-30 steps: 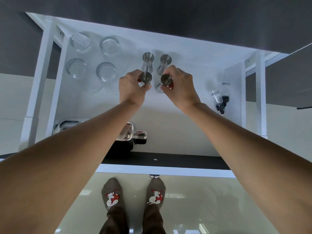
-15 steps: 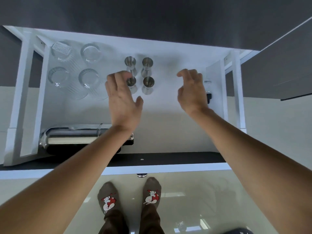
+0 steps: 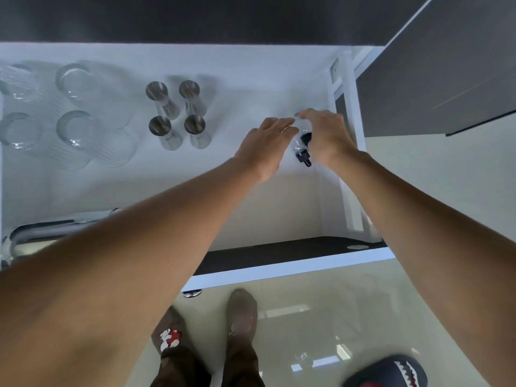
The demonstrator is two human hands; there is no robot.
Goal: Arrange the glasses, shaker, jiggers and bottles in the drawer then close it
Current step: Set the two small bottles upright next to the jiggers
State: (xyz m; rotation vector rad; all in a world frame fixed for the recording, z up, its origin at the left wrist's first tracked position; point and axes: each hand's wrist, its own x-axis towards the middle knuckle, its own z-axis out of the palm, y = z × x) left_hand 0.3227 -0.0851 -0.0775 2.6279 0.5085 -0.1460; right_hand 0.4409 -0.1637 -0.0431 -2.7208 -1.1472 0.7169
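The white drawer (image 3: 251,68) stands open below me. Several clear glasses (image 3: 74,129) sit upright at its left. Several steel jiggers (image 3: 194,125) stand in a square at the middle. Two small clear bottles with black caps (image 3: 303,156) lie at the right wall. My left hand (image 3: 265,143) reaches them with fingers extended, its fingertips at a bottle's body. My right hand (image 3: 328,135) arches over the bottles and hides most of them. The steel shaker (image 3: 50,229) lies at the front left, largely behind my left arm.
The drawer's dark front panel (image 3: 279,255) with a white edge is nearest me. A grey cabinet front (image 3: 446,65) juts out at the right. Below are the glossy floor, my feet in socks (image 3: 243,311), and a shark-print slipper (image 3: 391,371).
Both hands let go of the front two jiggers, lifted, and moved right to the small bottles. The view shifted right as well.
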